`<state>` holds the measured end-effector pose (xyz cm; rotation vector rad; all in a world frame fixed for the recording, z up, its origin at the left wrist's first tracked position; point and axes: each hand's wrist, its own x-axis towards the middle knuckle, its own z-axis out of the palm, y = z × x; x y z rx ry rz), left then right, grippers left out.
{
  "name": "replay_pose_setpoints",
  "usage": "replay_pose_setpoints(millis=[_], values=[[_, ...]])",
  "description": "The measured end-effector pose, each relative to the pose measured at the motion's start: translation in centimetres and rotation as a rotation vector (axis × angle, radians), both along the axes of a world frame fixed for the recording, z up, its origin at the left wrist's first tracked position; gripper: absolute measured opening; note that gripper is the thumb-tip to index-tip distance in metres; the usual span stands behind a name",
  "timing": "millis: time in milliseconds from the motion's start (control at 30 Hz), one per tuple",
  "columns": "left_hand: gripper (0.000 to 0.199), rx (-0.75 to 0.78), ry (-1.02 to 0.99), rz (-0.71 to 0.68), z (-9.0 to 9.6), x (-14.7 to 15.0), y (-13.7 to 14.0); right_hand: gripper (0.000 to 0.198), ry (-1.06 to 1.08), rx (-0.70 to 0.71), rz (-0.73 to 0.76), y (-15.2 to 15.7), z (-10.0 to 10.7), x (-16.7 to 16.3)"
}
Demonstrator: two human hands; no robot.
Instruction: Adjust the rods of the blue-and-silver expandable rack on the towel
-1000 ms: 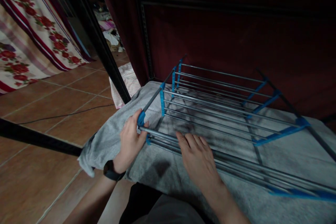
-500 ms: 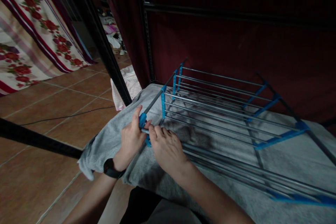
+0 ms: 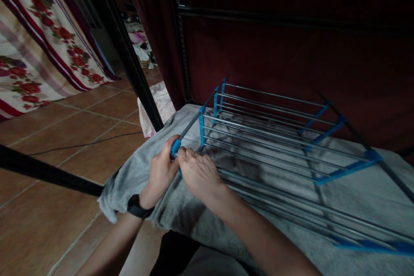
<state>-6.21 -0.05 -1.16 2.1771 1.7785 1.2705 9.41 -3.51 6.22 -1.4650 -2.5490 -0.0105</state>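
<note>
A drying rack point(image 3: 258, 128) of grey metal rods and blue plastic brackets lies across a grey blanket point(image 3: 136, 159). My left hand point(image 3: 160, 168), with a dark watch on its wrist, is closed round the blue connector point(image 3: 175, 146) at the rack's near left corner. Just to its right, my right hand point(image 3: 199, 172) wraps over the left end of the nearest rods point(image 3: 274, 192), its fingertips close against the connector. The joint between rod and connector is mostly hidden under my fingers.
Black metal frame posts point(image 3: 129, 60) stand at the left, with a low black bar point(image 3: 48, 170) beside them. A dark red curtain point(image 3: 274, 60) hangs behind the rack. A cable point(image 3: 87, 143) crosses the tiled floor, and a floral curtain point(image 3: 48, 39) hangs at far left.
My right hand has slid slightly left and up, closer to the connector. My left thumb, raised beside the connector before, is now lower and pressed against it. The rack has barely moved.
</note>
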Motion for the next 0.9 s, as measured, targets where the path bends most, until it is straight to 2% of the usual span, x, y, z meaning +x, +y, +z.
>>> replay_pose_setpoints(millis=[100,267,467,567,667,800,900], values=[[0.049,0.047,0.132,0.036,-0.3,-0.2,-0.1,0.036,0.006,-0.01,0.004,0.2,0.2,0.1],[0.058,0.224,0.319,0.057,-0.6,-0.6,-0.2,0.037,0.008,-0.016,0.0,0.1,0.1,0.1],[0.081,0.276,0.321,0.034,-1.2,-0.3,-0.8,0.037,0.013,-0.02,-0.01,0.0,0.0,0.0],[0.087,0.455,0.355,0.006,-2.1,-0.4,-1.4,0.037,0.026,-0.028,0.001,0.1,0.0,0.1],[0.09,0.649,0.441,-0.093,-2.9,-0.9,-1.8,0.035,0.059,-0.061,0.032,0.3,0.1,0.6],[0.087,0.693,0.448,-0.112,-3.1,-1.2,-2.0,0.036,0.127,-0.152,0.079,0.7,0.2,1.4],[0.076,0.755,0.45,-0.149,-2.9,-0.7,-2.1,0.035,0.18,-0.223,0.096,1.2,0.3,1.9]])
